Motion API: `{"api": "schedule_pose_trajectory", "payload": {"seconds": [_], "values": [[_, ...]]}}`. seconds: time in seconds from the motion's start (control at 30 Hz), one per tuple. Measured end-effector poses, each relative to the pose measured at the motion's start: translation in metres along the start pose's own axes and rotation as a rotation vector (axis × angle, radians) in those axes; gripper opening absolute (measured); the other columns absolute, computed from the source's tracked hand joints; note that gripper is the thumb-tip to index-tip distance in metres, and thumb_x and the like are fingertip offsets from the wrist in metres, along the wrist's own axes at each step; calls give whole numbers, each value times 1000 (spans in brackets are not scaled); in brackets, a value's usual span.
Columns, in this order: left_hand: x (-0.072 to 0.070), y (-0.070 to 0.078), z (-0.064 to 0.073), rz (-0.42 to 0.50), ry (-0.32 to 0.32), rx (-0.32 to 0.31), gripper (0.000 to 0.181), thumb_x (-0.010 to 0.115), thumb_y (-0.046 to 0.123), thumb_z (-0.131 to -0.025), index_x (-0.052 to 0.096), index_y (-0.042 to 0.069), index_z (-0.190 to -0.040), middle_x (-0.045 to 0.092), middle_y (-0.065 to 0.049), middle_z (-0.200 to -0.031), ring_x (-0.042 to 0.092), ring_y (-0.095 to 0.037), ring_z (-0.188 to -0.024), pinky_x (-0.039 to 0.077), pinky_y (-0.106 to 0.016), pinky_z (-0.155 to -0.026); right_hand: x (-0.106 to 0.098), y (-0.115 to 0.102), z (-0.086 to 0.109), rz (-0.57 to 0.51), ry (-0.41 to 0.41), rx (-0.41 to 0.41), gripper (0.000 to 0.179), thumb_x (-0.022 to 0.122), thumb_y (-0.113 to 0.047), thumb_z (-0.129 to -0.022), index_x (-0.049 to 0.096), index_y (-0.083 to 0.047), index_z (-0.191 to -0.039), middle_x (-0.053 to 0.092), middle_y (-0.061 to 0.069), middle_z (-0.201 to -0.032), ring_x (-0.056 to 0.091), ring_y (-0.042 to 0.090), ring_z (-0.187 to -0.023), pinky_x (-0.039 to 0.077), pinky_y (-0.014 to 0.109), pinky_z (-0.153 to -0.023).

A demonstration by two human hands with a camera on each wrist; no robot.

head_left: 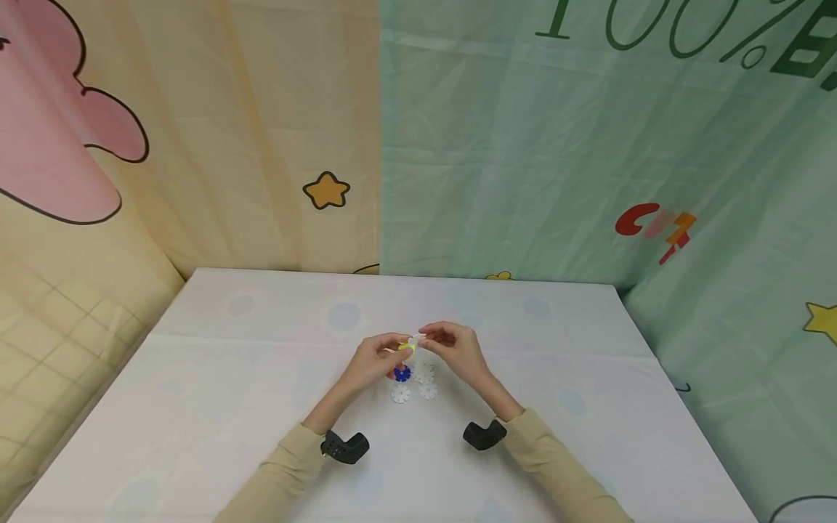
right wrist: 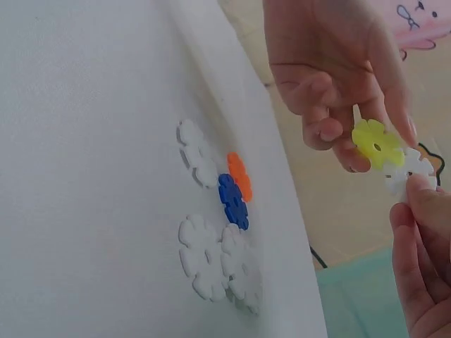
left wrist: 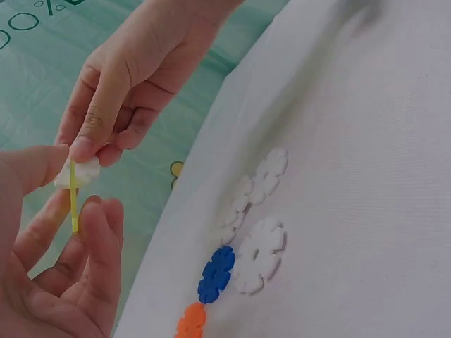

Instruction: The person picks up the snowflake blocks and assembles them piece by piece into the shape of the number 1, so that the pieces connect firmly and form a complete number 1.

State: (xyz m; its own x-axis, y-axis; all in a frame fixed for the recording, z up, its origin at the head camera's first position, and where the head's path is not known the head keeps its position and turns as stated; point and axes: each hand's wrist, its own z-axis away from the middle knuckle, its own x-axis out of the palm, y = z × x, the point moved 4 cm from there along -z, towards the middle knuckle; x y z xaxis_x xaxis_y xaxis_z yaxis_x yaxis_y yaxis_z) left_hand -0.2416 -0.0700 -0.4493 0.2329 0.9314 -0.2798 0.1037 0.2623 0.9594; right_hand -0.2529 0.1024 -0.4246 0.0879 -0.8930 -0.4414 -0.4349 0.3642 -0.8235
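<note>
Both hands meet above the table. My left hand (head_left: 369, 363) pinches a yellow flower-shaped plastic disc (right wrist: 366, 138) between thumb and fingers. Opposite it, my right hand (head_left: 460, 350) grips a white flower-shaped disc (right wrist: 420, 164) by its edge. The two discs meet at their notched rims, the yellow one seen edge-on in the left wrist view. Below the hands, a blue disc (left wrist: 215, 274) lies beside an orange disc (left wrist: 190, 324). Several white discs (left wrist: 261, 255) lie around them, some overlapping.
The table (head_left: 229, 407) has a white cloth with faint blue spots. Patterned curtains (head_left: 458, 145) hang behind it and at both sides. A black wrist camera (head_left: 346, 447) is on the left wrist and another black camera (head_left: 484, 435) on the right.
</note>
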Motion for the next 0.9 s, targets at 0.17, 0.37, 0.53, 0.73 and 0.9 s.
{"api": "schedule_pose_trajectory", "payload": {"seconds": [0.17,0.37,0.53,0.73,0.9], "values": [[-1,-7,0,-20,99,-39,26,68,23,-89,68,2,-106,70,-14,-85,63,-24,-61,48,-21,-51,5,16,0,4,-52,52,20,71,-14,-86,71,-4,-103,73,13,-95,69,21,-82,54,20,-71],[-3,-14,3,26,156,-92,18,65,17,-91,66,1,-101,69,-15,-89,63,-17,-61,48,-20,-50,6,32,7,151,-127,177,22,75,-16,-83,71,-10,-103,72,5,-97,63,13,-80,52,20,-69],[-4,-16,5,65,167,-110,19,63,13,-92,65,-2,-104,68,-18,-92,61,-11,-61,47,-18,-50,8,43,15,245,-237,222,25,80,-20,-78,71,-11,-100,69,2,-90,57,10,-74,48,20,-65],[-5,-18,7,75,186,-119,21,62,15,-93,68,-2,-104,67,-21,-88,58,-11,-60,43,-19,-49,11,46,22,290,-283,211,27,83,-22,-75,72,-9,-96,65,-1,-82,51,10,-68,42,19,-59],[-4,-22,7,89,205,-97,19,65,17,-91,69,-1,-97,68,-21,-87,60,-14,-61,43,-20,-48,11,47,23,275,-287,202,25,83,-19,-75,68,-9,-92,62,-1,-77,49,9,-65,41,18,-56]]}}
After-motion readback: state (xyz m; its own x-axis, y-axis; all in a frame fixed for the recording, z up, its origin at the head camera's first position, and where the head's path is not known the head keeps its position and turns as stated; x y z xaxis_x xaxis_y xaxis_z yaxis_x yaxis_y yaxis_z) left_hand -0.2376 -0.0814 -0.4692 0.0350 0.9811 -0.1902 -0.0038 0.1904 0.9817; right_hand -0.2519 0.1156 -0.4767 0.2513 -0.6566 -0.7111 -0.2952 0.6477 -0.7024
